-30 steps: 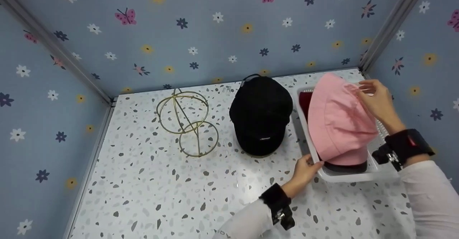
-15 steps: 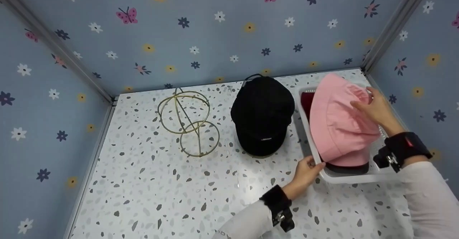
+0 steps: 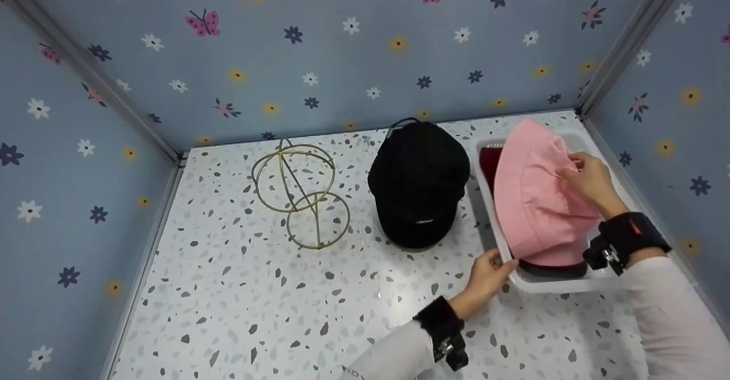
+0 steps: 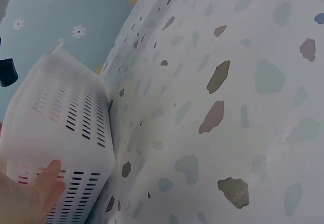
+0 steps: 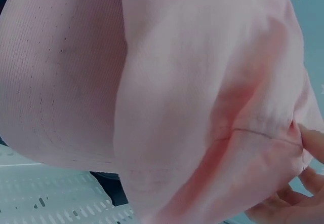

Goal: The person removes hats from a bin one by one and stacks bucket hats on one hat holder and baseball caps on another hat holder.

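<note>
A pink bucket hat [image 3: 542, 197] leans on its side in the white plastic basket [image 3: 547, 285], over other hats. My right hand [image 3: 593, 183] pinches the fabric of its crown between thumb and fingers; the right wrist view shows the pinched folds of the pink hat [image 5: 202, 107]. At the basket's near left corner, my left hand [image 3: 485, 280] grips the rim, thumb on top. In the left wrist view its fingers lie against the slotted basket wall [image 4: 76, 133]. Under the pink hat, a dark brim [image 3: 553, 270] and a dark red piece of fabric [image 3: 489, 163] show.
Left of the basket, a black cap [image 3: 419, 180] sits with its brim toward me, probably on a stand mostly hidden beneath it. Farther left stands a gold wire hat stand [image 3: 296, 194]. Flower-patterned walls [image 3: 342, 55] enclose the speckled tabletop [image 3: 256, 311] at the back and sides.
My right hand has moved down and slightly left along the pink hat's crown, and its fingers now pinch the fabric. The left hand stays on the basket rim.
</note>
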### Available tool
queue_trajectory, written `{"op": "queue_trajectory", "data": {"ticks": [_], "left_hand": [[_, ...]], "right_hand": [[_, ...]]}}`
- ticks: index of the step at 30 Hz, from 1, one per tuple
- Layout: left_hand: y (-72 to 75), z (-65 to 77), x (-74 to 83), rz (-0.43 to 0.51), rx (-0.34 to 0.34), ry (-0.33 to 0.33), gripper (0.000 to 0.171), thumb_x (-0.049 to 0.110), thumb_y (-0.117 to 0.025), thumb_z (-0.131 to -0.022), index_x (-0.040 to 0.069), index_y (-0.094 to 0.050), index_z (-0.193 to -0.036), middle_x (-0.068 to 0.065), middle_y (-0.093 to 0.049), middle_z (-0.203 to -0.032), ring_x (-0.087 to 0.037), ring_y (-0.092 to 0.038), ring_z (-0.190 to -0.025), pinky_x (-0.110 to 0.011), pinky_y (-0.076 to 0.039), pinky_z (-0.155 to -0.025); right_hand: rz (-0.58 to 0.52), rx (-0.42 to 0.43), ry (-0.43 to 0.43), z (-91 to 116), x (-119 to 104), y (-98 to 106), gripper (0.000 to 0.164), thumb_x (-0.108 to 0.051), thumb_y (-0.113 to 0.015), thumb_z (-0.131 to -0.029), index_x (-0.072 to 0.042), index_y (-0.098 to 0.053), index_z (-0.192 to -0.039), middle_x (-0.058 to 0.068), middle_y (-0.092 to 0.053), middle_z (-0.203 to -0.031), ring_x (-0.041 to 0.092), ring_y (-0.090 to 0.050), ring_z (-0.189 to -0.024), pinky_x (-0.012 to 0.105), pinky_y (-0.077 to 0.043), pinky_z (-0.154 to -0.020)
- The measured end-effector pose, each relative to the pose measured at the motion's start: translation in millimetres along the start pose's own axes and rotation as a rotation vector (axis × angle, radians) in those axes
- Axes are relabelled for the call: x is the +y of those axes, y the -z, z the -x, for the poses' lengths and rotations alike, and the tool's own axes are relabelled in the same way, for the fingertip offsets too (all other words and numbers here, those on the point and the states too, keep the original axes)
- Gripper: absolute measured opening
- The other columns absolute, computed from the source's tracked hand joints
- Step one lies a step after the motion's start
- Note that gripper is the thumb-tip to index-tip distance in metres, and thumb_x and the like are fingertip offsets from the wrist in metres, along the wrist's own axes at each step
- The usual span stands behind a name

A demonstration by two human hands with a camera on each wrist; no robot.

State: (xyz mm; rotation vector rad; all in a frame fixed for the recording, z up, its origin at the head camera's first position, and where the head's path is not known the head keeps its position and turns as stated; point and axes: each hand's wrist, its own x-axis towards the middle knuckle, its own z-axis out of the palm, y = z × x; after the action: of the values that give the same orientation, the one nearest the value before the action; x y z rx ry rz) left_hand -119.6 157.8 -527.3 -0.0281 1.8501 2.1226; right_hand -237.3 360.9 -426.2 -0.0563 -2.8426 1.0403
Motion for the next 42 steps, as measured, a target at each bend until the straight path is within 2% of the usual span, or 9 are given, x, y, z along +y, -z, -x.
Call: {"op": "queue_trajectory", "data": {"ticks": [2, 6, 9, 12, 15, 18, 25, 28, 42], "left_hand": [[-0.2, 0.4, -0.6, -0.002, -0.002, 0.003, 0.026, 0.005, -0.06, -0.081, -0.003, -0.056, -0.105, -0.007, -0.061, -0.088, -0.015, -0.06, -0.076, -0.022, -0.051, -0.064], [-0.1, 0.7, -0.6, 0.008, -0.007, 0.0, 0.026, 0.004, -0.059, -0.081, -0.003, -0.056, -0.106, -0.008, -0.062, -0.087, -0.017, -0.061, -0.077, -0.022, -0.051, -0.064], [0.2, 0.5, -0.6, 0.01, -0.01, -0.005, 0.026, 0.004, -0.059, -0.081, -0.003, -0.056, -0.105, -0.008, -0.062, -0.086, -0.016, -0.061, -0.075, -0.022, -0.051, -0.063], [0.8, 0.7, -0.9, 0.013, -0.012, -0.008, 0.026, 0.004, -0.058, -0.08, -0.003, -0.056, -0.106, -0.008, -0.062, -0.086, -0.014, -0.06, -0.074, -0.023, -0.051, -0.062], [1.7, 0.9, -1.3, 0.003, -0.02, -0.012, 0.027, 0.004, -0.058, -0.081, -0.003, -0.055, -0.106, -0.007, -0.062, -0.086, -0.012, -0.059, -0.071, -0.025, -0.051, -0.062], [2.8, 1.6, -1.3, -0.011, -0.029, -0.017, 0.027, 0.005, -0.058, -0.081, -0.003, -0.055, -0.107, -0.007, -0.062, -0.085, -0.011, -0.059, -0.069, -0.027, -0.052, -0.062], [4.2, 1.4, -1.7, 0.019, -0.033, 0.001, 0.027, 0.005, -0.058, -0.081, -0.004, -0.055, -0.107, -0.008, -0.062, -0.086, -0.015, -0.06, -0.073, -0.027, -0.052, -0.063], [4.7, 1.4, -2.1, 0.026, -0.034, 0.014, 0.028, 0.006, -0.058, -0.082, -0.004, -0.054, -0.108, -0.008, -0.061, -0.087, -0.015, -0.06, -0.074, -0.027, -0.052, -0.065], [7.6, 1.4, -1.1, 0.047, -0.03, 0.034, 0.026, 0.005, -0.061, -0.08, -0.004, -0.056, -0.104, -0.006, -0.06, -0.086, -0.014, -0.058, -0.073, -0.025, -0.051, -0.067]], "right_hand": [[0.026, 0.052, 0.018, 0.0, 1.9, -2.6, 0.032, -0.006, -0.054, -0.082, 0.018, -0.049, -0.104, 0.038, -0.051, -0.097, 0.045, -0.049, -0.088, 0.048, -0.039, -0.075], [0.06, 0.119, 0.049, 1.1, 3.4, -4.7, 0.024, -0.003, -0.058, -0.08, 0.015, -0.055, -0.094, 0.034, -0.055, -0.086, 0.036, -0.05, -0.075, 0.039, -0.037, -0.066], [0.054, 0.136, 0.076, 2.1, 2.5, -2.6, 0.021, -0.002, -0.061, -0.079, 0.014, -0.059, -0.091, 0.032, -0.057, -0.084, 0.015, -0.049, -0.067, 0.029, -0.036, -0.064], [0.033, 0.131, 0.102, 4.0, 0.0, 1.8, 0.019, -0.002, -0.062, -0.079, 0.012, -0.06, -0.091, 0.031, -0.059, -0.086, -0.008, -0.04, -0.065, 0.019, -0.034, -0.063], [0.0, 0.126, 0.13, 6.0, -3.0, 5.7, 0.019, -0.002, -0.061, -0.08, 0.013, -0.061, -0.091, 0.031, -0.059, -0.085, -0.017, -0.036, -0.064, 0.011, -0.032, -0.061], [-0.039, 0.123, 0.141, 8.0, -7.7, 9.9, 0.019, -0.002, -0.06, -0.081, 0.014, -0.061, -0.091, 0.022, -0.061, -0.079, -0.017, -0.038, -0.064, 0.005, -0.033, -0.06], [-0.125, 0.089, 0.151, 13.6, -22.0, 17.0, 0.02, -0.002, -0.06, -0.081, 0.013, -0.06, -0.093, -0.021, -0.052, -0.07, -0.012, -0.045, -0.065, 0.003, -0.037, -0.059], [-0.154, 0.083, 0.16, 16.8, -28.5, 18.5, 0.02, -0.002, -0.06, -0.081, 0.014, -0.059, -0.094, -0.028, -0.049, -0.07, -0.012, -0.047, -0.066, 0.004, -0.039, -0.06], [-0.168, 0.125, 0.171, 31.4, -53.2, 30.0, 0.022, -0.005, -0.062, -0.081, 0.012, -0.06, -0.095, -0.031, -0.05, -0.072, -0.013, -0.049, -0.067, 0.004, -0.04, -0.059]]}}
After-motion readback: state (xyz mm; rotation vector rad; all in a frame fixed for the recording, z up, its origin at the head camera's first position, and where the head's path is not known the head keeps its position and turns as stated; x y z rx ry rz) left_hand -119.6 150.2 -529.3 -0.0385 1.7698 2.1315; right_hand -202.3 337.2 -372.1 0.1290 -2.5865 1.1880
